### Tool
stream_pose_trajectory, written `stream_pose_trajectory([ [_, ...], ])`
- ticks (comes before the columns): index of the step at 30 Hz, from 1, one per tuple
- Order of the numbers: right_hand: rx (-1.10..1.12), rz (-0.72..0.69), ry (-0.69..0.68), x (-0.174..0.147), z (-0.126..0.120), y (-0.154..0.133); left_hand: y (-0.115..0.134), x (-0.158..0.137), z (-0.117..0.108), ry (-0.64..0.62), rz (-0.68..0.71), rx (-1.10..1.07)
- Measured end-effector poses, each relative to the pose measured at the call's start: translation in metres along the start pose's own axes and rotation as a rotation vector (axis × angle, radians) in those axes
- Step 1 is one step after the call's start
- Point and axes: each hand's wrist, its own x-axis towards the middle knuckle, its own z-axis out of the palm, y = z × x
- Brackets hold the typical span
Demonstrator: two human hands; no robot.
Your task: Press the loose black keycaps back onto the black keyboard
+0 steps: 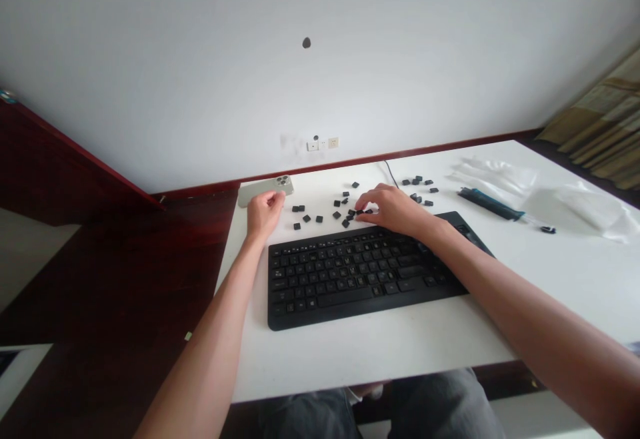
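Note:
A black keyboard [350, 269] lies at a slight angle on the white table, with some of its key positions bare. Behind it, loose black keycaps [319, 219] are scattered. My right hand [387, 207] reaches over the keyboard's back edge, thumb and fingers apart and curved down among several keycaps [351, 217]. Whether it grips one is hard to see. My left hand [265, 214] is closed in a loose pinch beside a phone [245, 194] lying camera side up. What is between those fingertips, if anything, is hidden.
More keycaps [417, 180] lie behind my right hand, near a thin cable [390, 174]. Farther right are a dark blue-black packet with a tool [493, 204] and crumpled clear plastic [575, 206]. The white table [370, 352] ends close to my legs; a wall stands behind it.

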Motion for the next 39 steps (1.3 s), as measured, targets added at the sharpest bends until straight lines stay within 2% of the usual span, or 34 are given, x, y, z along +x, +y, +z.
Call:
stream_pose_trajectory([
  [7, 0.077, -0.035, 0.032, -0.004, -0.013, -0.017, -0.001, 0.001, 0.0, 0.0, -0.001, -0.001],
  [13, 0.248, -0.115, -0.119, -0.015, -0.024, -0.053, -0.003, 0.001, 0.001, -0.001, -0.002, -0.001],
  [17, 0.257, -0.196, -0.195, -0.022, -0.024, -0.067, -0.002, 0.001, 0.001, 0.002, 0.007, -0.004],
  [20, 0.233, -0.198, -0.227, -0.025, -0.023, -0.07, 0.001, 0.0, 0.001, 0.011, 0.005, 0.003],
  [27, 0.192, -0.099, -0.284, -0.023, -0.017, -0.067, 0.0, 0.001, 0.002, 0.006, -0.003, 0.007],
  [39, 0.171, -0.138, -0.287, -0.024, -0.018, -0.065, 0.0, 0.0, 0.001, -0.005, 0.006, -0.008],
])
